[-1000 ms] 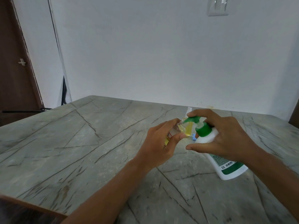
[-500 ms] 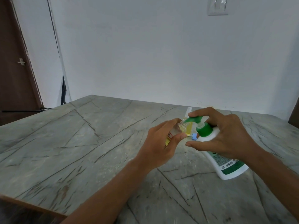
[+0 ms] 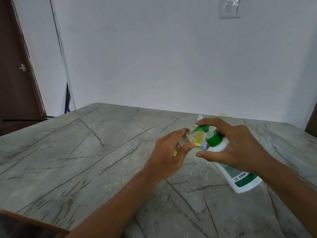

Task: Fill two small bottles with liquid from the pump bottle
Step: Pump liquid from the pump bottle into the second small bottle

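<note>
The main risk is a miss at the mouth. The left hand [image 3: 169,152] grips the small bottle [image 3: 186,139] between thumb and curled fingers [image 3: 187,148], tilted so its narrow neck meets the green spout [image 3: 199,128]. The opening is small, so any drift of either hand would probably send liquid down the outside and onto the desk [image 3: 85,152].

The pump bottle [image 3: 240,176] leans over on the edge of its base, steadied only by the right hand [image 3: 240,148]. That hand wraps the neck, with the forefinger lying over the pump head. A hard press could make the base skid on the smooth stone and pull the spout off the neck. Wet glass would also slip in a pinch grip.

The small bottle is clear, with a threaded neck and a red-and-yellow label mostly hidden by the hand. It looks to hold little at the neck end; how full it is I cannot tell. A second bottle [image 3: 199,137], yellow with liquid, stands just behind the spout. A small blue piece [image 3: 204,146] lies on the desk beside it, possibly a cap.
</note>
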Demonstrator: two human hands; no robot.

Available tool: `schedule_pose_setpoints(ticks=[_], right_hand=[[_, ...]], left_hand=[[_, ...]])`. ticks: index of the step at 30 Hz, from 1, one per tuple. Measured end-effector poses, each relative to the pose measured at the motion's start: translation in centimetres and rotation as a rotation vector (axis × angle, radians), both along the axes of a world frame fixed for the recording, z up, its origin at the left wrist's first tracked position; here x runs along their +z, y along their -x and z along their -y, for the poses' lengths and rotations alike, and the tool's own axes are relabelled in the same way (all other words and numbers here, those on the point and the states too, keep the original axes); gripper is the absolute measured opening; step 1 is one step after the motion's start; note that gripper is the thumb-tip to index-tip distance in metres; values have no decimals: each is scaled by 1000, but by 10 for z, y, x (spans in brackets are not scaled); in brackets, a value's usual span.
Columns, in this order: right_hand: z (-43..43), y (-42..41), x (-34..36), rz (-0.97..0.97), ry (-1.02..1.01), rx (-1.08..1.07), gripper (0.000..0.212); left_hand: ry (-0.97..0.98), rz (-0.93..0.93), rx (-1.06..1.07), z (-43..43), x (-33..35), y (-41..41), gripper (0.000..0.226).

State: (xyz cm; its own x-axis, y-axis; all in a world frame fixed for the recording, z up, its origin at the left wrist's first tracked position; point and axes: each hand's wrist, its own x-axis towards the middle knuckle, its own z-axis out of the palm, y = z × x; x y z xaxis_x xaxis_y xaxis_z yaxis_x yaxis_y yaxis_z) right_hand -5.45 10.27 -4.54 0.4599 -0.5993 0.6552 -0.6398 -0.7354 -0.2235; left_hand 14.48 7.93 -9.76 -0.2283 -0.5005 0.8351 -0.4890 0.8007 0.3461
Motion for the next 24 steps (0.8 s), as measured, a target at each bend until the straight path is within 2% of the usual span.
schedule_pose_setpoints(ticks=[3, 18, 24], right_hand=[[-1, 2, -1, 1, -5, -1, 75], [1, 8, -3, 123, -4, 70, 57], [2, 10, -5, 30, -12, -5, 62]], left_hand=[[-5, 10, 2, 0, 0, 1, 44], [13, 30, -53, -2, -4, 5, 45], [3, 18, -34, 0, -5, 4, 48]])
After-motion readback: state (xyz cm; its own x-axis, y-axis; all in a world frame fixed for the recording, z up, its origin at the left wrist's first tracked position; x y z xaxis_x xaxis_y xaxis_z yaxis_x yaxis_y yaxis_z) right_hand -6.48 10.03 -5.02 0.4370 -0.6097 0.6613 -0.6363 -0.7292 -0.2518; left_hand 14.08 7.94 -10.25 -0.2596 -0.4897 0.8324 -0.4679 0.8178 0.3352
